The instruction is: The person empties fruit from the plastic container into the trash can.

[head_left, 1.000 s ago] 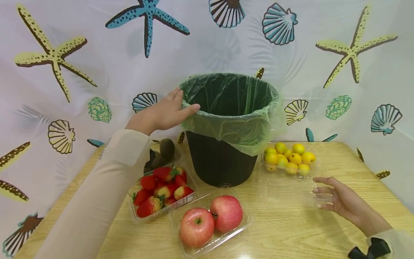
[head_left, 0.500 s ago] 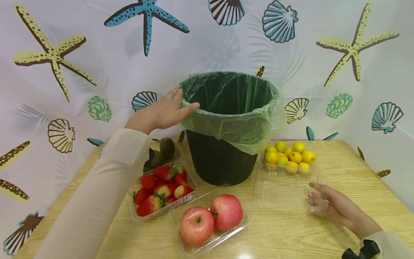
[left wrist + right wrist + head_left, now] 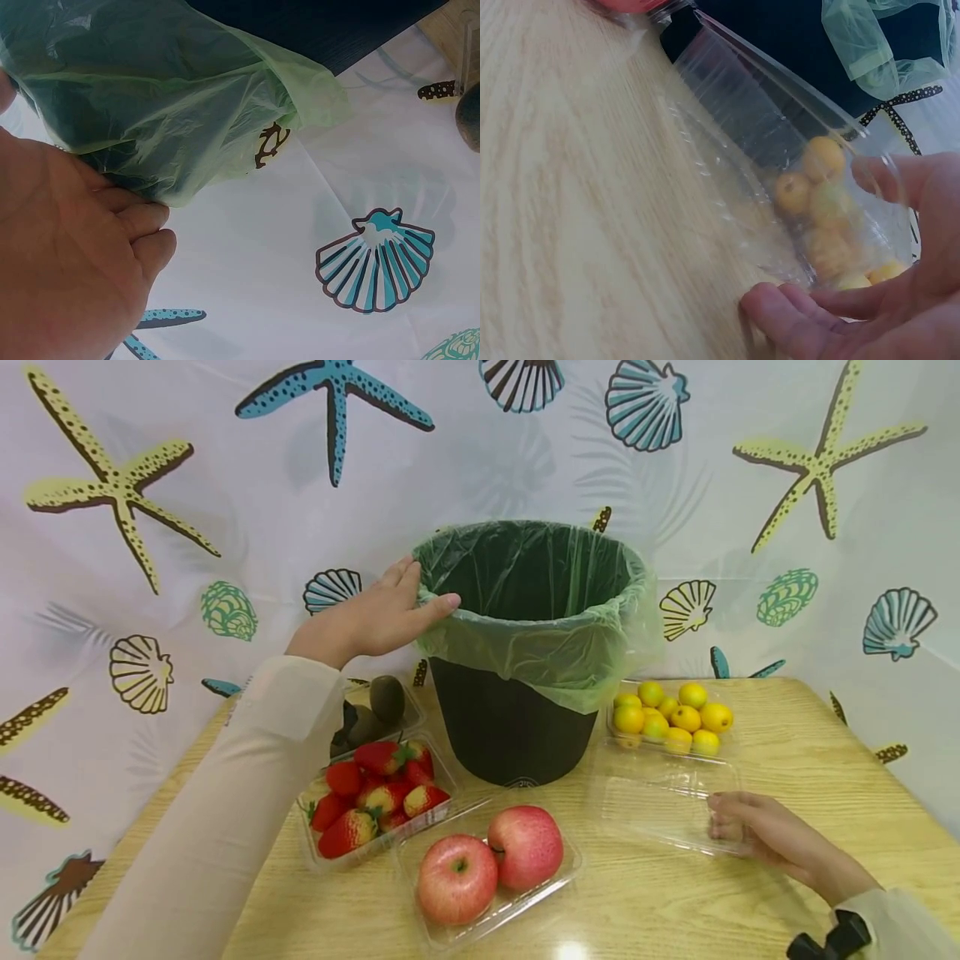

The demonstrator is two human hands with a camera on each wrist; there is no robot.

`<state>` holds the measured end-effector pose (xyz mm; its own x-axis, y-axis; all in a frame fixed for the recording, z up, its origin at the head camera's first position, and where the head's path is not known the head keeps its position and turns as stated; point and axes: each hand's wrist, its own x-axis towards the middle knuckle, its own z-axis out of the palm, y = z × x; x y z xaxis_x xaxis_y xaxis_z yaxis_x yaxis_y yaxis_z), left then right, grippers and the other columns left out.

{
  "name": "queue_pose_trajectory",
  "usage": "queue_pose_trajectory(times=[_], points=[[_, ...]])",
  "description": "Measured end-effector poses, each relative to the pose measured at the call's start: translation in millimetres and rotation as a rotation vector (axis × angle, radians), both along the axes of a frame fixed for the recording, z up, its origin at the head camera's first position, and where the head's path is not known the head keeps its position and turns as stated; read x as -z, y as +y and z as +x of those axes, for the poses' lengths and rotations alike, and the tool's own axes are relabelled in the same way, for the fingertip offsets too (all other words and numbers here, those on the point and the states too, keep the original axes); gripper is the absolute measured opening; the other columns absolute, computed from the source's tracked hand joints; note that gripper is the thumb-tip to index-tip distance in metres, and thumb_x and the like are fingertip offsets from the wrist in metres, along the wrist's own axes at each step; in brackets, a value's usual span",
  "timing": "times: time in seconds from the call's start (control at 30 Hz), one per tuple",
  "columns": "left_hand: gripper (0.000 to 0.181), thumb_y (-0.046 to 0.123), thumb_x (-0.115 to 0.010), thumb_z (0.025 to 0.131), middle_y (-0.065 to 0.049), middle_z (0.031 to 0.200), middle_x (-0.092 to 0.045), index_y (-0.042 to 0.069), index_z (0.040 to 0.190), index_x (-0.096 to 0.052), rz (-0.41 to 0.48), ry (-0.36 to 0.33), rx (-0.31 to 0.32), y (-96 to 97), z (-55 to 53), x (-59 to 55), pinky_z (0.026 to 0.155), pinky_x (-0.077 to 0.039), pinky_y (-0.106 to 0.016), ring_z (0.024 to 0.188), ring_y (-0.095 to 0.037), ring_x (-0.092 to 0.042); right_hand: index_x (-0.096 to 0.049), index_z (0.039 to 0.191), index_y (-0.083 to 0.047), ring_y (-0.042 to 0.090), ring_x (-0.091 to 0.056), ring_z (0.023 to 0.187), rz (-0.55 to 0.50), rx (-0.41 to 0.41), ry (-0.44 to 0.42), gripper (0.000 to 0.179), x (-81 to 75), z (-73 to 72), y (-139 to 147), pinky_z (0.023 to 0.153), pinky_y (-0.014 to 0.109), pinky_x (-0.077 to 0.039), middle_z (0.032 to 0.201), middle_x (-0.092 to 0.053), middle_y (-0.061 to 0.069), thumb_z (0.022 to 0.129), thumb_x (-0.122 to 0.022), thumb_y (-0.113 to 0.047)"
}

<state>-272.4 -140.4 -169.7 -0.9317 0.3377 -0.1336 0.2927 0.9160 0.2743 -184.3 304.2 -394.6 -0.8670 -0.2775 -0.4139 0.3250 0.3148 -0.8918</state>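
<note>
My left hand rests at the left side of the rim of a black trash bin. Its fingers lie straight against a green bag lining the bin, with the thumb across the front rim. In the left wrist view the fingertips touch the bag. On the right, my right hand holds a clear plastic container by its right end, thumb on one side and fingers on the other. The container has nothing in it and sits low at the table. Yellow fruits show through its wall in the right wrist view.
Behind the container, a clear box holds several small yellow fruits. Left of the bin are a box of strawberries and one of dark brown fruits. Two apples lie in a tray in front. A patterned cloth hangs behind.
My right hand has moved slightly left and down with the clear container, which now lies flatter toward the table. The left hand stays at the bin's rim.
</note>
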Motion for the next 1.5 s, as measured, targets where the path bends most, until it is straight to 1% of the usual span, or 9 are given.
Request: queue_pose_trajectory(times=[0.13,0.2,0.37,0.6,0.73,0.83,1.03,1.4,1.5], points=[[0.088,0.061,-0.025,0.097,-0.016,0.158,0.017,0.001,0.150,0.010,0.003,-0.001,-0.007,-1.0,-0.1,-0.1,0.118,-0.003,-0.055,0.147,-0.034,0.011,-0.018,0.142,0.018,0.023,-0.057,0.111,0.097,-0.022,-0.009,0.073,-4.7,-3.3,2,0.090,0.032,-0.052,0.134,-0.042,0.031,0.101,-0.039,-0.038],[0.088,0.061,-0.025,0.097,-0.016,0.158,0.017,0.001,0.150,0.010,0.004,-0.002,-0.010,-1.3,0.3,-0.1,0.118,-0.003,-0.055,0.147,-0.034,0.011,-0.023,0.140,0.018,0.014,-0.056,0.103,0.100,-0.012,-0.023,0.071,-5.6,-5.2,3,0.086,0.030,-0.053,0.125,-0.049,0.021,0.101,-0.041,-0.038],[0.088,0.062,-0.025,0.096,-0.015,0.158,0.017,0.002,0.150,0.010,0.005,-0.007,-0.007,-1.8,1.2,-0.9,0.118,-0.002,-0.054,0.147,-0.033,0.012,-0.033,0.134,0.014,0.012,-0.055,0.094,0.039,0.023,-0.044,0.062,-6.8,-11.1,8,0.083,0.028,-0.053,0.106,-0.051,0.006,0.100,-0.044,-0.037],[0.088,0.061,-0.025,0.097,-0.015,0.158,0.017,0.002,0.150,0.011,0.007,-0.006,-0.001,-2.3,1.4,-1.9,0.118,-0.002,-0.054,0.147,-0.033,0.012,-0.053,0.111,-0.006,0.010,-0.059,0.088,-0.064,0.092,-0.046,0.031,-10.0,-25.6,21,0.082,0.026,-0.054,0.097,-0.055,0.000,0.100,-0.046,-0.035],[0.087,0.061,-0.026,0.097,-0.016,0.159,0.016,0.002,0.151,0.010,0.002,0.001,-0.001,-3.0,1.4,-2.1,0.118,-0.002,-0.054,0.147,-0.033,0.012,-0.043,0.128,0.000,0.010,-0.059,0.090,-0.080,0.097,-0.027,0.042,-11.1,-33.9,26,0.084,0.027,-0.054,0.101,-0.055,0.001,0.102,-0.043,-0.033],[0.087,0.060,-0.026,0.097,-0.016,0.159,0.015,0.001,0.151,0.009,0.001,0.005,-0.006,-3.2,1.5,-2.2,0.118,-0.003,-0.054,0.147,-0.034,0.011,-0.022,0.142,0.010,0.009,-0.059,0.090,-0.095,0.121,-0.030,0.064,-12.2,-41.0,28,0.085,0.027,-0.054,0.103,-0.053,0.002,0.102,-0.042,-0.036],[0.087,0.060,-0.026,0.097,-0.016,0.159,0.016,0.002,0.151,0.010,0.002,-0.001,-0.016,-3.0,1.3,-1.2,0.118,-0.004,-0.055,0.147,-0.034,0.011,0.003,0.147,0.012,0.007,-0.060,0.091,-0.198,0.178,-0.058,0.082,-13.3,-54.7,29,0.085,0.027,-0.054,0.117,-0.044,0.012,0.101,-0.043,-0.037],[0.088,0.062,-0.025,0.096,-0.014,0.159,0.017,0.003,0.151,0.011,0.006,-0.003,-0.004,-3.9,0.4,0.5,0.118,-0.002,-0.053,0.147,-0.032,0.012,-0.022,0.142,-0.003,0.010,-0.060,0.089,-0.289,0.295,-0.112,0.062,-12.1,-73.3,31,0.085,0.029,-0.055,0.118,-0.039,0.011,0.098,-0.049,-0.038],[0.088,0.062,-0.026,0.096,-0.013,0.159,0.017,0.003,0.151,0.011,0.015,-0.006,-0.003,-3.6,0.9,0.9,0.118,-0.002,-0.053,0.147,-0.032,0.012,-0.032,0.133,-0.006,0.009,-0.061,0.085,-0.318,0.338,-0.115,0.050,-12.8,-78.2,33,0.084,0.029,-0.055,0.110,-0.047,0.007,0.098,-0.049,-0.037]])
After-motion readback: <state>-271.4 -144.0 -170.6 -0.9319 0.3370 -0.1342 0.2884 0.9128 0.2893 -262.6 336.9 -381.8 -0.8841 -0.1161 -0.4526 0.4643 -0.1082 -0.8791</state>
